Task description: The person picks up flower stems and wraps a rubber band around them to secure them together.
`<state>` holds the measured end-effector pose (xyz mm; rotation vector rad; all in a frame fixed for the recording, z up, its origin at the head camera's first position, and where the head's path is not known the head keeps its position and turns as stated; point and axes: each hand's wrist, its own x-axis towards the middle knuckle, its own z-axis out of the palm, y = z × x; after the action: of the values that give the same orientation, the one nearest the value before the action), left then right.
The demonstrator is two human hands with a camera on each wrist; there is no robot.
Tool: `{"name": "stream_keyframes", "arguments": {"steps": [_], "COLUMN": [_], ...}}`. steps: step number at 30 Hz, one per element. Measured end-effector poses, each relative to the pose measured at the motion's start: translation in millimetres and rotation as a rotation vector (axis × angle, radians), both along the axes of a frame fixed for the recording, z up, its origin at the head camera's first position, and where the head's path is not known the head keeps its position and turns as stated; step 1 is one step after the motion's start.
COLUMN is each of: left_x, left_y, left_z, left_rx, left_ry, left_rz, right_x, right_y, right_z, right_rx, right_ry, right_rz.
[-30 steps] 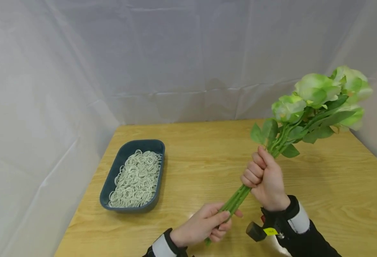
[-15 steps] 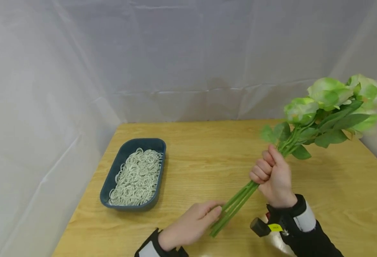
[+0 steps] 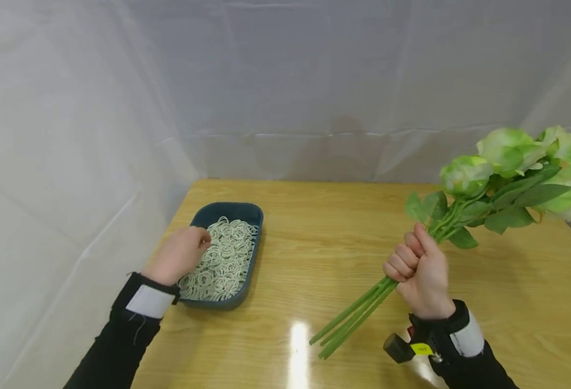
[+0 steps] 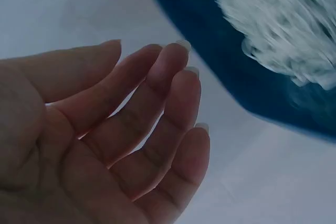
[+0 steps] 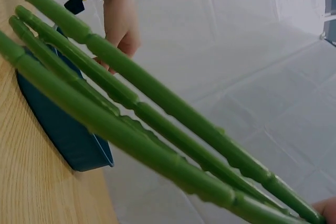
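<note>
I have the right hand [image 3: 419,273] clamped round green-stemmed, green-and-white flowers [image 3: 475,209], right of the dark-blue rectangular tub [image 3: 237,210] of whitish loops [image 3: 224,259]. By the tub's left rim, the left hand [image 3: 180,254] holds nothing, fingers loosely bent. Beyond the tub and yellow wooden counter [image 3: 334,232] hangs whitish sheeting [image 3: 314,81].

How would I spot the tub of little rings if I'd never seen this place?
Start at the wooden table and look to its left side, across from the flowers in the person's right hand. There sits a dark blue tub with rounded corners, the left hand by its edge. It alone is an open container, filled with pale rings.
</note>
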<state>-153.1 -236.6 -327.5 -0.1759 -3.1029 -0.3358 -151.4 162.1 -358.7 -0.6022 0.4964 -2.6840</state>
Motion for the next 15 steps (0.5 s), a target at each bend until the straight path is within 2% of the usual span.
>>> {"name": "stream_keyframes", "arguments": {"steps": [4,8,11,15], "left_x": [-21.0,-27.8,-26.9,-26.6], "left_y": [-3.1,2.9,7.4,12.2], "left_z": [-7.7,-14.7,-17.7,-20.0], "left_rx": [-0.108,-0.157,-0.184,-0.246], "left_ry": [-0.140,-0.285,-0.326,-0.334], "left_rz": [-0.003,0.023,0.034,0.051], "right_x": [-0.3,0.0,0.0,-0.2], "right_y": [0.3,0.9,1.9,4.0], "right_z": [-1.8,-2.4,-2.5,-2.7], "right_rx": [-0.010,0.005,0.018,0.041], "right_ry": [-0.004,0.000,0.006,0.027], "right_rz": [0.017,0.014,0.012,-0.002]}}
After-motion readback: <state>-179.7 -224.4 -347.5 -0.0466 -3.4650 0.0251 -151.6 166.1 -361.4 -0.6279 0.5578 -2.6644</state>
